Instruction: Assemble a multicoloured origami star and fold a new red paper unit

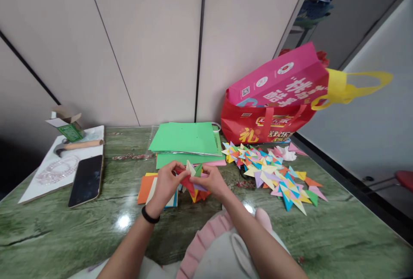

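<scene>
Between my two hands is a folded paper star with red, cream, green, purple and yellow points. My left hand pinches its red side, thumb and fingertips together; a black band circles that wrist. My right hand grips the green and purple side with thumb and forefinger. Part of the star is hidden behind my fingers. Under and beside my left hand lie square coloured paper sheets, orange, yellow, cream and blue. To the right spreads a heap of folded paper pieces in many colours.
Behind my hands lie green paper sheets. Red and pink bags stand at the back right against the wall panels. At left, a phone, a hammer, a coiled clear cord and a small green box sit on or by a white board.
</scene>
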Tool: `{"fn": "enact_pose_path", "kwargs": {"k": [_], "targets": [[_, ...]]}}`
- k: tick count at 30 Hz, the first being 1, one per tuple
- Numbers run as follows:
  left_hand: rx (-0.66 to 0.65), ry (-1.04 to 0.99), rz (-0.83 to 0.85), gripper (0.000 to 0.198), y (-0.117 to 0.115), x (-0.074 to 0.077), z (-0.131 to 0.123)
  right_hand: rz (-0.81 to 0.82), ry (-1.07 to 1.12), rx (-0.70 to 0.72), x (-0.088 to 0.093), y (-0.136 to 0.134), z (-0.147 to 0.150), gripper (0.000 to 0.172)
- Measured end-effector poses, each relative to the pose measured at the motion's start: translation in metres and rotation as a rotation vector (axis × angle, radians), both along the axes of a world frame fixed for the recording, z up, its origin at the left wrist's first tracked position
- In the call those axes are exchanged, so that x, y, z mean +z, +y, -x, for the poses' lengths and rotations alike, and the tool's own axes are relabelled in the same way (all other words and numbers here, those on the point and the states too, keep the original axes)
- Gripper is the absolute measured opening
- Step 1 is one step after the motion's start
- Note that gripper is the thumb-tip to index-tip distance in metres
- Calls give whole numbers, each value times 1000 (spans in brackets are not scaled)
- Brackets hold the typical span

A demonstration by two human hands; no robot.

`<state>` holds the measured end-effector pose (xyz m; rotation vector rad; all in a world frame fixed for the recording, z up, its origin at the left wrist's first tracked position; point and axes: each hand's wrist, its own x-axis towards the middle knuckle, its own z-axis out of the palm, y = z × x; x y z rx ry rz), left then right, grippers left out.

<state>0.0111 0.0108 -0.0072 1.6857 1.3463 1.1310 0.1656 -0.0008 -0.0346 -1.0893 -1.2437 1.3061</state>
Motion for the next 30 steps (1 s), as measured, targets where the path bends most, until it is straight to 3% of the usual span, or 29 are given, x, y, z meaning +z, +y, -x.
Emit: {"fn": "enact_pose_path", "kwargs": {"k": [3, 7, 17, 22, 30], "targets": [[25, -12, -30, 14, 1, 0, 1, 102, 122, 6, 5, -2, 2, 34], [-16, -170, 55, 20, 3, 1, 2, 194, 213, -62, 10, -4, 3, 35], [43, -292, 119, 24, 1, -4, -2, 208, 245, -75, 9, -3, 5, 34], [-79, -288, 213, 25, -3, -2, -7, 184, 274, -60, 5, -2, 5, 31], [-124, -303, 294, 24, -8, 2, -9, 234, 276, 61, 5, -5, 4, 34]]}}
